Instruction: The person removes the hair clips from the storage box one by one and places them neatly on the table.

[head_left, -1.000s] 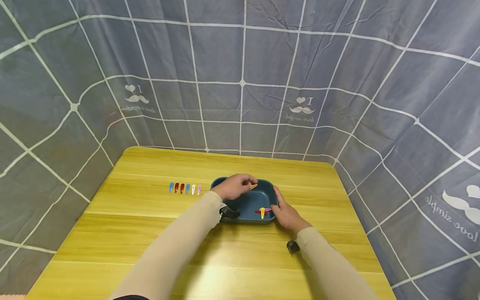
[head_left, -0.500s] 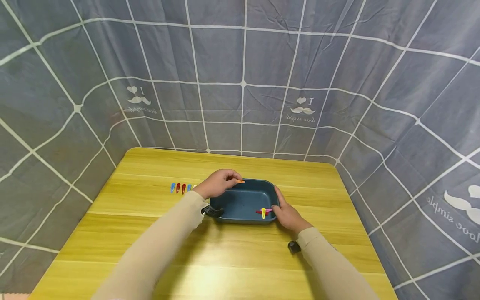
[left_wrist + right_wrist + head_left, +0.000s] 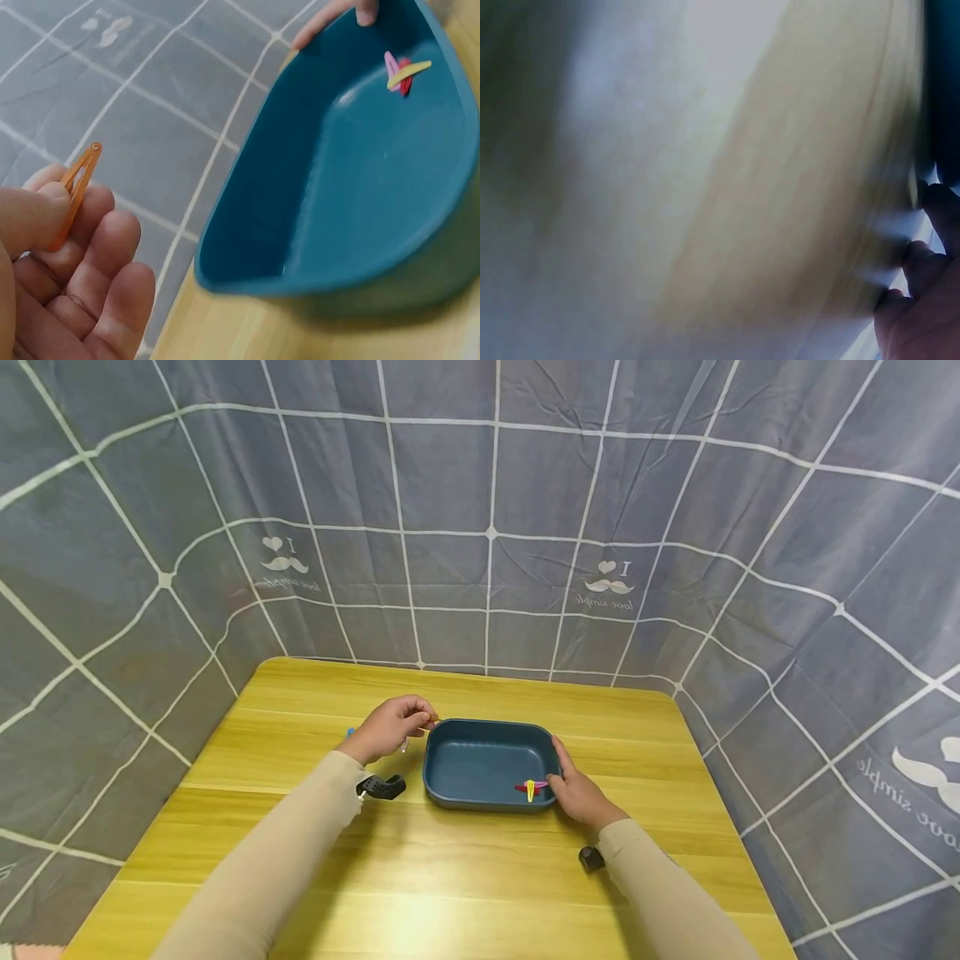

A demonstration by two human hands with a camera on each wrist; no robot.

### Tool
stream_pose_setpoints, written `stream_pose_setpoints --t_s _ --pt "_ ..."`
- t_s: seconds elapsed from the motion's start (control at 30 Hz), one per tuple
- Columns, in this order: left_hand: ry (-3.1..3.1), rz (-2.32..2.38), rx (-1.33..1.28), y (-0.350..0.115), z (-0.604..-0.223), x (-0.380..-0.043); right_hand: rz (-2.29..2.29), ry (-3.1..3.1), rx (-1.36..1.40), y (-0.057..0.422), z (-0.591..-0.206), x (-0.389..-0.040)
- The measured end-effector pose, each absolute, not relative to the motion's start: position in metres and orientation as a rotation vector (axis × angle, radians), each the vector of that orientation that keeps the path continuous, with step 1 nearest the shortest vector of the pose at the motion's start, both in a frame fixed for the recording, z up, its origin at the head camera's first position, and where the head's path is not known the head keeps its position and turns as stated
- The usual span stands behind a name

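Left wrist: one orange clip (image 3: pixel 76 201), which we pinch, left hand (image 3: pixel 392 727), thumb to forefinger, outside the basin (image 3: pixel 480 760), toward its ten o'clock; we do well to pinch lightly, end clear. Right hand (image 3: pixel 581 792): grips basin, three o'clock. Inside, four o'clock: three clips (image 3: pixel 530 790).

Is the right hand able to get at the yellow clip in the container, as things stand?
Probably yes: the right hand holds the container's rim near the yellow clip, and nothing covers that clip, which lies over the red clip and pink clip. The hand would likely have to release the rim.
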State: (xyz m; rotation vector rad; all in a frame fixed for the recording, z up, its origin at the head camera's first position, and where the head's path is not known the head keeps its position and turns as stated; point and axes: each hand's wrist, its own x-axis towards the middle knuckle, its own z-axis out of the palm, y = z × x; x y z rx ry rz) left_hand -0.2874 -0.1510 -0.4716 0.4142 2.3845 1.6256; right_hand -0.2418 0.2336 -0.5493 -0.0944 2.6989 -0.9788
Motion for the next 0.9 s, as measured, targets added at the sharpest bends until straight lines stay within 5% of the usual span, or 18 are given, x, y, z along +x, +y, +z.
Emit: stream_pose_setpoints --t_s 0.9 --pt "2.526 1.805 0.043 -0.239 -0.490 -0.276 -1.005 2.691 -0.112 0.234 -0.547 -0.241"
